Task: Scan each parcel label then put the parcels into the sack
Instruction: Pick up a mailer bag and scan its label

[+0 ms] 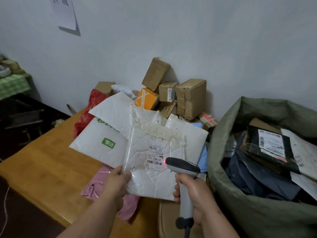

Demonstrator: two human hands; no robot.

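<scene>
The person is mid-scan right now: the right hand (193, 194) is wrapping its fingers round the grip of the scanner (184, 170), w/ the scanner's head pointing at the label (155, 154) on a white padded mailer (152, 162). A red glow is showing at the scanner's nose, just beside the barcode at the label's near edge, so I'd say the read is happening or about to. The left hand (117, 182) is pinching the mailer's near-left corner, thumb on top, fingers tucked under where I can't see them, tilting the pkg up toward the scanner.

So the mailer is sitting between both hands, held off the wooden table (39, 167) by the left one only; the scanner's head is hovering over its right edge, prob. not touching. It's lying above a pink poly bag (101, 184) and in front of more white mailers (109, 134). A heap of cardboard boxes (190, 98) is piling against the wall behind.

Next move, as I judge it: once the read lands, the left hand needs to carry the mailer across the body to the green sack (240, 194), standing open just to the right and already holding dark pkgs. The scanner arm is sitting in that path, so it'll need to pull back first. Plenty still unscanned.
</scene>
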